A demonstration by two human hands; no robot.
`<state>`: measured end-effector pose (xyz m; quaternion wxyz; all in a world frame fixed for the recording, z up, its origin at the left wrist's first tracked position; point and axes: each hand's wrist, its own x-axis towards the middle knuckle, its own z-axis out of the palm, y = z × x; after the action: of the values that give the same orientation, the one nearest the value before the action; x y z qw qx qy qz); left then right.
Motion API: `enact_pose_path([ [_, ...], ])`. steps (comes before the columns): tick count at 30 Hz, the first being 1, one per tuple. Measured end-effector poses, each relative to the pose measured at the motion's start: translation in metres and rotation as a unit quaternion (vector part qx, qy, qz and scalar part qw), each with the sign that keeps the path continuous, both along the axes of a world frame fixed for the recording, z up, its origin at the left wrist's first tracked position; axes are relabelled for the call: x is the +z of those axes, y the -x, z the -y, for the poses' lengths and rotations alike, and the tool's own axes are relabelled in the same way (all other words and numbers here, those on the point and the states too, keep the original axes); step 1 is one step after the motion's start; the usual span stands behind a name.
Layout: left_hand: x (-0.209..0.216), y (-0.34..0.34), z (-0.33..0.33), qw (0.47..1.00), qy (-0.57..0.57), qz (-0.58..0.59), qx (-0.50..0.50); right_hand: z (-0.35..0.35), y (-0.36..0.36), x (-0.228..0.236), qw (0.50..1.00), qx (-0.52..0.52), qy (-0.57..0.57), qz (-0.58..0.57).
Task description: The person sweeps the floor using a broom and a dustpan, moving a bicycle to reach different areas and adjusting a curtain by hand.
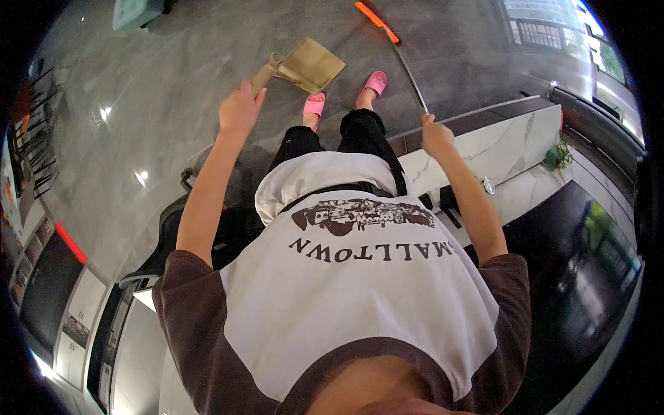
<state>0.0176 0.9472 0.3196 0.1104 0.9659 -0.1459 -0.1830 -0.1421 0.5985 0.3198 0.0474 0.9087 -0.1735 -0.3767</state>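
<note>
My left hand is closed round the handle of a tan dustpan. The pan is held out ahead of me, just beyond my left pink slipper, and its wide flat part points to the right. In my right hand is the end of a broom's long thin handle, fingers wrapped round it. That broom has a narrow orange head with dark bristles, which lies at the far side beyond my right slipper. Whether the dustpan touches the floor, I cannot tell.
Shiny grey floor stretches ahead. Along my right runs a low marble-fronted cabinet, with a green plant and a large black screen beside it. A teal stool stands far left; dark chairs line the left edge.
</note>
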Motion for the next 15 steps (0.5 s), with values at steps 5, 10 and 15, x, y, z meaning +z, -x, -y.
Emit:
enact_pose_path([
  [5, 0.007, -0.01, 0.026, 1.0, 0.024, 0.005, -0.009, -0.04, 0.022, 0.051, 0.994, 0.057, -0.021, -0.095],
  [10, -0.001, -0.035, 0.036, 0.998, 0.026, 0.017, -0.047, -0.066, 0.046, 0.08, 0.987, 0.076, -0.078, -0.118],
  [15, 0.004, -0.043, 0.054, 0.998, 0.011, -0.001, -0.054, -0.06, 0.055, 0.118, 0.987, 0.01, -0.066, -0.144],
])
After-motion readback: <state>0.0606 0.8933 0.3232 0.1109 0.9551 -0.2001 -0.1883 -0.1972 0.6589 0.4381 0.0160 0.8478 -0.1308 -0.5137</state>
